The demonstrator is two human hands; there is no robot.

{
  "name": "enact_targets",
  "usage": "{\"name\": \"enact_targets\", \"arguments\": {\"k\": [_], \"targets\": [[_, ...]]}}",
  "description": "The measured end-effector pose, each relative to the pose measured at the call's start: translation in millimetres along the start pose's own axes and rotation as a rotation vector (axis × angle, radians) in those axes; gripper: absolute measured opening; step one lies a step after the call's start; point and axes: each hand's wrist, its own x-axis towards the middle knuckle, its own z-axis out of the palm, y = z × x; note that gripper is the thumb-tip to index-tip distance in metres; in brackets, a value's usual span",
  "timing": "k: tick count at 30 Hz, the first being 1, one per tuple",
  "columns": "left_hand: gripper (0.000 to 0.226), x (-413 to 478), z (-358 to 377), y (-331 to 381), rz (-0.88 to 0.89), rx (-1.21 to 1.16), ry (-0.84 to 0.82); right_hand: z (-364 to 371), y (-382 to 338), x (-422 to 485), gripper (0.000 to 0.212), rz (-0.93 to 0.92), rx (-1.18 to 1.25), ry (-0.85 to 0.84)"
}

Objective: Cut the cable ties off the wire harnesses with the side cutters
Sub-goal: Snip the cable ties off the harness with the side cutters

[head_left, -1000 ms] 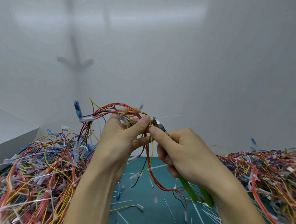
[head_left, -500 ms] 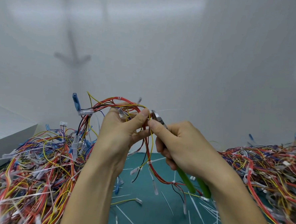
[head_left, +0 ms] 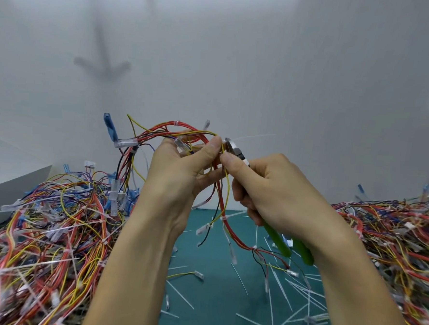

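Little separates this moment from a second ago: both hands have drifted upward in the view together, and their hold on each other's work is unchanged. The left hand [head_left: 180,175] keeps its fingers curled round a raised wire harness [head_left: 175,131], thumb pressed on the red and yellow wires at the top of the loop. The right hand [head_left: 277,191] stays wrapped round the green handles of the side cutters [head_left: 234,149], forefinger stretched along the head, whose nose sits just beside the left thumb. Whether the blades are parted or closed cannot be told. A thin cable tie tail [head_left: 255,136] sticks out to the right of the nose, as it did before, so this tie is probably not yet cut and the snip is still being lined up. Offcuts [head_left: 283,292] lie on the green mat [head_left: 212,300] below, between two harness piles [head_left: 41,227], so much work looks left
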Motion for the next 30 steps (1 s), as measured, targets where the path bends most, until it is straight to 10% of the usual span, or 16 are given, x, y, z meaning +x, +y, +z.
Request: {"name": "enact_targets", "arguments": {"k": [30], "targets": [[0.031, -3, 3, 4, 0.020, 0.141, -0.031, -15, 3, -4, 0.061, -0.049, -0.053, -0.056]]}}
